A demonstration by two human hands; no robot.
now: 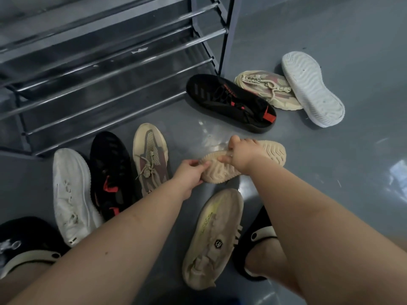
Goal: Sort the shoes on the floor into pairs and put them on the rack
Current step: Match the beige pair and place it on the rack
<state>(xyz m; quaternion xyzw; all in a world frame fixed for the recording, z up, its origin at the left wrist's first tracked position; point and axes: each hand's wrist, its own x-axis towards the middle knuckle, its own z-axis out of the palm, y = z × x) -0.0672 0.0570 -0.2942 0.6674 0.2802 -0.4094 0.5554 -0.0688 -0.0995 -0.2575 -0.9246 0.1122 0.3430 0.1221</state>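
Both hands are on one shoe. The left hand (191, 172) pinches the near end of a beige knit sneaker turned sole-up, ridged rubber tread showing (264, 151); the right hand (241, 154) curls over its middle from above. Whether the shoe is clear of the grey floor (330, 51) cannot be told.

Step in hand, as judged: picking up this shoe for pairing. Its likely mate, a beige knit sneaker lying upright with a hexagonal badge (214, 236), sits just below the hands, toward the person.

To the left of the left hand lie a beige-and-mauve mesh laced sneaker (150, 157), a black sneaker with red accents (110, 172) and a white knit sneaker (71, 194), side by side. Beyond the right hand lie their apparent mates: black-and-red (229, 102), beige-and-mauve (264, 89), white sole-up (312, 88).

The dark metal-bar shoe rack (110, 69) stands beyond the left hand, no shoes visible on it.

Next move calls for turning the held shoe upright and setting it beside its mate.
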